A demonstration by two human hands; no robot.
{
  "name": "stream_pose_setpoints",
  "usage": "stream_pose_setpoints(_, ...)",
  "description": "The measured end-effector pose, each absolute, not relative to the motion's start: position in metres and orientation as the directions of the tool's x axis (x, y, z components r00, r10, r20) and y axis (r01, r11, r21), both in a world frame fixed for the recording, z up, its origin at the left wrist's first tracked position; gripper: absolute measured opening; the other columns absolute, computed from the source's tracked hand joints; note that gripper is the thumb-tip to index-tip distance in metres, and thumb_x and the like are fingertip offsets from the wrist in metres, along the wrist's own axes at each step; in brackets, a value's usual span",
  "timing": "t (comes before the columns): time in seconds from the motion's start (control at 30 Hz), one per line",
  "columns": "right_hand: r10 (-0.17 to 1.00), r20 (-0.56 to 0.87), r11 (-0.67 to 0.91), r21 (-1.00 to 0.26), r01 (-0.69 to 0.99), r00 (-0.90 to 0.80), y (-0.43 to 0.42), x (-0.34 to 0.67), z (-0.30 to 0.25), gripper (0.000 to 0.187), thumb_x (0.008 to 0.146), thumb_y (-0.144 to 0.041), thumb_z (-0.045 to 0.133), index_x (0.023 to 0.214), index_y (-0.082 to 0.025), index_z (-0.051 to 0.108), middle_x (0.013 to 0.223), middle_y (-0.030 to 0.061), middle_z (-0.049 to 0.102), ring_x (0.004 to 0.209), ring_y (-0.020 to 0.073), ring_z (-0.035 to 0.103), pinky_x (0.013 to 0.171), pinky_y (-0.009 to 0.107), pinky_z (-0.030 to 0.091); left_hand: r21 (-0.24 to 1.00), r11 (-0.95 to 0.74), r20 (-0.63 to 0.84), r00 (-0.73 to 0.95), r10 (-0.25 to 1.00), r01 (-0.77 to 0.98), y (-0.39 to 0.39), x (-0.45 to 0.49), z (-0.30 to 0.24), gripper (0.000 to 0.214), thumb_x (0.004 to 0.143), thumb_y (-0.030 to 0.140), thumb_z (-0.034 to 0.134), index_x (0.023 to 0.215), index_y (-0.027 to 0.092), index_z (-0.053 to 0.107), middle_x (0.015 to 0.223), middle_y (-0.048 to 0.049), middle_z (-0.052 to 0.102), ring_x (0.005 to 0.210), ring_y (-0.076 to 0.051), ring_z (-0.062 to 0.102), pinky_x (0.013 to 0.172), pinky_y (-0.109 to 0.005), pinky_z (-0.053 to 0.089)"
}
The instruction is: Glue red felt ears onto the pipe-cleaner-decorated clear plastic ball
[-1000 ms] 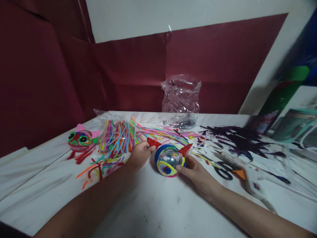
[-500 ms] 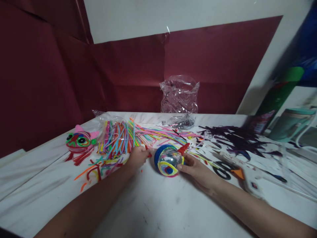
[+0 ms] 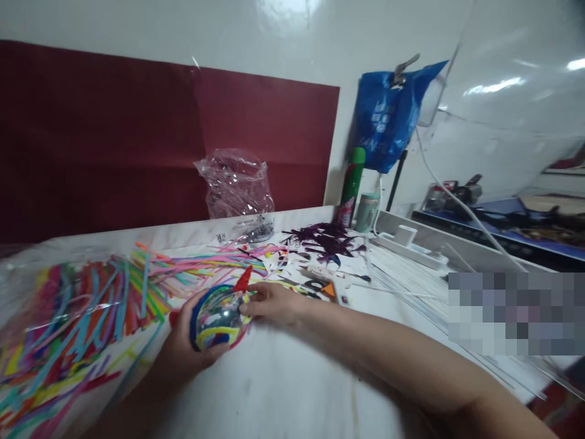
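A clear plastic ball (image 3: 225,314) trimmed with coloured fuzzy stems sits between my hands. It has a blue band, a yellow-edged eye shape and a red horn (image 3: 243,280) sticking up at the top right. My left hand (image 3: 187,341) wraps around its left side, thumb along the front. With thumb and fingers, my right hand (image 3: 269,302) grips the right edge just below the horn. A small red piece (image 3: 173,317) shows at the back of my left hand; whether the fingers hold it I cannot tell.
Many coloured pipe cleaners (image 3: 98,299) spread over the left, partly under clear plastic. Behind lie purple strips (image 3: 326,239) and a clear bag (image 3: 240,189). Black-handled scissors (image 3: 315,285) lie beyond my right forearm. Thin clear rods (image 3: 411,299) and a power strip (image 3: 411,249) are at right.
My left hand has come from beside the ball to wrap around its left side. My right hand still grips it. The view has swung right, and the pink-eared figure is out of view.
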State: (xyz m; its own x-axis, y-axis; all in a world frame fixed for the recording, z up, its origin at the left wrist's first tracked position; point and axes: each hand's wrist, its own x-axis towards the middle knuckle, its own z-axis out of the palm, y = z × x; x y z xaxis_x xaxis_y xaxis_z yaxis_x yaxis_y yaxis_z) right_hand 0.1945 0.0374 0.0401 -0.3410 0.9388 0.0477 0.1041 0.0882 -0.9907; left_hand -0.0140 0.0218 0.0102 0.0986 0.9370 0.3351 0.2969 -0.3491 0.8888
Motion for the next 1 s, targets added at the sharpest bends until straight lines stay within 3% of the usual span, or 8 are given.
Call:
stream_pose_setpoints(0.07,0.966,0.050,0.113,-0.964,0.240,-0.255,0.040,0.212,0.061,0.053,0.056,-0.038,0.082,0.101,-0.014,0.067,0.085,0.0066,0.072,0.075,0.0196,0.065,0.066,0.030,0.052,0.882,-0.348,0.341,0.079,0.937,0.319,0.024,-0.014,0.010,0.088,0.049,0.041,0.075,0.128,0.019,0.042,0.120,-0.0134,0.059,0.104,-0.034,0.061,0.082,-0.044,0.054)
stream_pose_setpoints(0.13,0.980,0.114,0.163,-0.925,0.344,-0.160,0.036,0.237,0.084,0.031,0.071,-0.033,0.072,0.097,-0.015,0.068,0.086,0.0052,0.072,0.078,0.0173,0.064,0.068,0.027,0.051,0.881,-0.334,0.330,0.072,0.941,0.334,0.025,-0.015,0.011,0.089,0.049,0.041,0.075,0.129,0.020,0.040,0.121,-0.0139,0.057,0.103,-0.034,0.062,0.081,-0.044,0.054)
stream_pose_setpoints(0.23,0.977,0.212,0.180,-0.841,0.510,0.005,0.020,0.286,0.109,0.018,0.084,-0.026,0.054,0.094,-0.016,0.065,0.085,0.0041,0.070,0.075,0.0144,0.063,0.067,0.024,0.048,0.893,-0.301,0.298,0.060,0.953,0.334,0.024,-0.015,0.011,0.090,0.050,0.041,0.074,0.130,0.021,0.039,0.122,-0.0135,0.057,0.102,-0.033,0.063,0.080,-0.045,0.055)
stream_pose_setpoints(0.37,0.937,0.257,-0.012,-0.655,0.755,0.237,-0.008,0.346,0.097,0.023,0.084,-0.031,0.050,0.070,-0.016,0.061,0.067,0.0056,0.067,0.063,0.0180,0.059,0.057,0.027,0.040,0.899,-0.269,0.277,0.028,0.961,0.346,0.020,-0.011,0.014,0.090,0.050,0.042,0.075,0.130,0.023,0.039,0.121,-0.0119,0.057,0.101,-0.034,0.062,0.084,-0.047,0.054)
stream_pose_setpoints(0.43,0.916,0.238,-0.140,-0.563,0.814,0.323,-0.019,0.360,0.076,0.027,0.084,-0.035,0.049,0.068,-0.016,0.061,0.070,0.0094,0.068,0.066,0.0216,0.060,0.059,0.029,0.038,0.895,-0.265,0.274,0.027,0.961,0.358,0.019,-0.010,0.016,0.088,0.050,0.042,0.075,0.129,0.025,0.041,0.119,-0.0102,0.059,0.103,-0.034,0.062,0.086,-0.047,0.053)
stream_pose_setpoints(0.6,0.895,0.148,-0.324,-0.433,0.841,0.421,-0.030,0.347,0.030,0.041,0.079,-0.052,0.053,0.100,-0.017,0.059,0.079,0.0124,0.071,0.070,0.0270,0.064,0.054,0.029,0.033,0.888,-0.272,0.285,0.022,0.958,0.371,0.015,-0.007,0.017,0.086,0.051,0.046,0.075,0.128,0.029,0.041,0.122,-0.0068,0.057,0.108,-0.037,0.057,0.090,-0.052,0.050)
stream_pose_setpoints(0.8,0.887,0.142,-0.341,-0.441,0.830,0.440,-0.027,0.330,0.021,0.046,0.069,-0.043,0.065,0.105,-0.017,0.054,0.086,0.0128,0.070,0.074,0.0279,0.064,0.055,0.029,0.031,0.862,-0.299,0.309,0.043,0.950,0.408,0.011,-0.007,0.018,0.089,0.053,0.046,0.074,0.132,0.024,0.038,0.127,-0.0097,0.052,0.111,-0.037,0.055,0.093,-0.052,0.048)
stream_pose_setpoints(1.0,0.843,0.178,-0.295,-0.636,0.713,0.507,-0.026,0.339,0.015,0.046,0.072,-0.044,0.060,0.107,-0.015,0.052,0.081,0.0102,0.066,0.070,0.0244,0.060,0.058,0.031,0.036,0.815,-0.370,0.387,0.055,0.920,0.446,0.012,-0.009,0.015,0.085,0.056,0.049,0.072,0.130,0.022,0.041,0.128,-0.0117,0.050,0.112,-0.035,0.055,0.094,-0.049,0.046)
